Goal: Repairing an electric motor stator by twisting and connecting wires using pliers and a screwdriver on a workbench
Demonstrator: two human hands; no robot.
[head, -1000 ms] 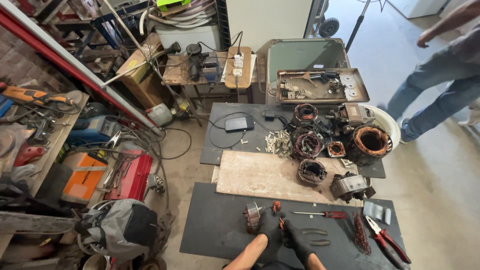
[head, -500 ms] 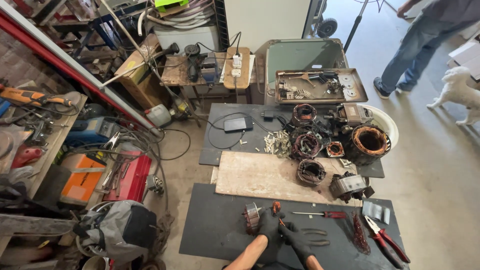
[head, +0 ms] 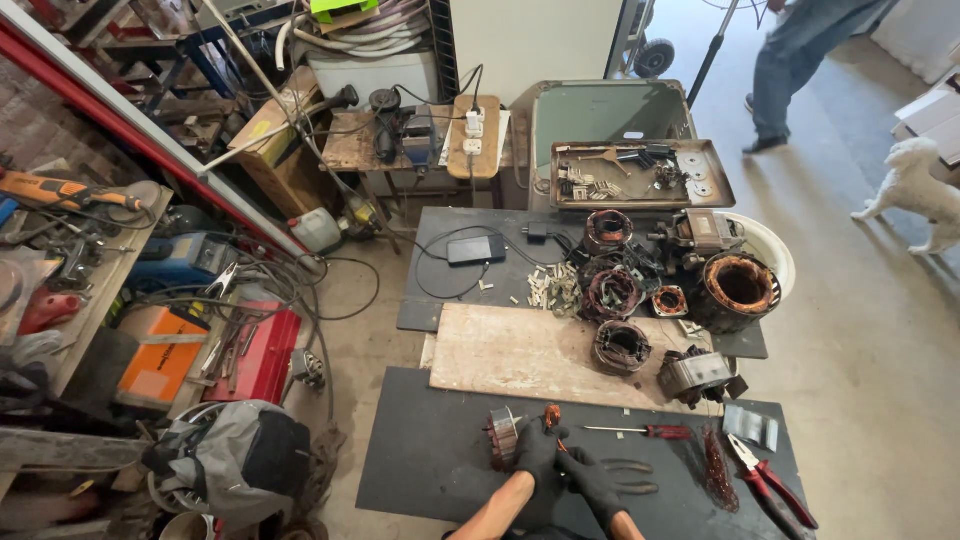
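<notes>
The person wears black gloves on both hands. The left hand [head: 537, 452] is closed around a small round motor part [head: 503, 438] that stands on the dark mat [head: 420, 470] on the floor. The right hand [head: 592, 480] is just beside the left one, and its fingers curl toward a small orange tool [head: 552, 416] near the motor part; it is too small to tell if the right hand grips anything. A red-handled screwdriver [head: 640, 431] lies on the mat to the right of the hands. A dark pair of pliers [head: 632, 476] lies just beside the right hand. Farther right lie a bundle of copper wire [head: 717, 468] and red cutters [head: 770, 482]. Above the mat is a flat wood board [head: 520, 355]. A round coil [head: 621, 346] sits on the board's right end. More coils are behind it, and the biggest one [head: 740, 288] stands next to a white bucket [head: 775, 250]. A black phone [head: 475, 249] with a cable lies on another dark mat behind the board. A metal tray [head: 640, 174] with small tools is at the back. On the left are a red toolbox [head: 262, 352] and a grey bag [head: 235, 458]. A white dog [head: 915, 190] stands at the right edge. Another person's legs [head: 800, 60] show at the top right, well apart from the hands.
</notes>
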